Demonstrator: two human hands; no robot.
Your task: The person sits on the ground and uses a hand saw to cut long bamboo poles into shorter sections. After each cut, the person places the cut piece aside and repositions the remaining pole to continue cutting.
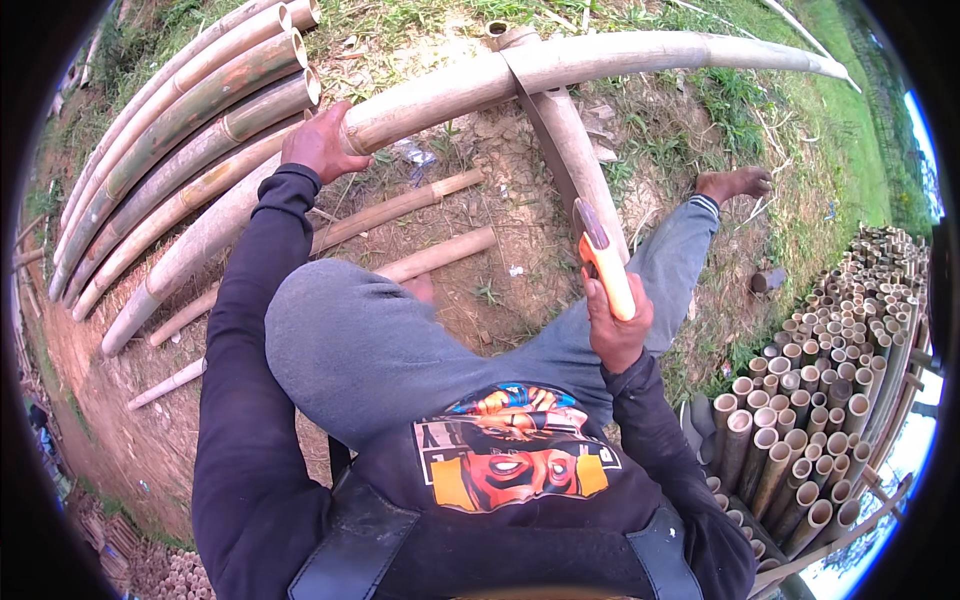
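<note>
A long pale bamboo pole [640, 52] arches across the far side, from the right to the lower left. My left hand [322, 145] grips it near its middle, thumb on the near side. In my right hand [617, 325] is a handsaw [553, 150], its orange handle wrapped by my fingers. The blade reaches up and away from me, its far part lying against the pole; how deep it sits in the bamboo I cannot tell. A thinner bamboo piece [582, 165] runs under the pole beside the blade.
Several cut bamboo poles [185, 120] lie side by side at the left. Two shorter lengths [440, 252] rest on the dirt beyond my bent knee. Many upright bamboo pieces [790, 430] are stacked at the right, near a rail. My bare foot [735, 185] is on the grass.
</note>
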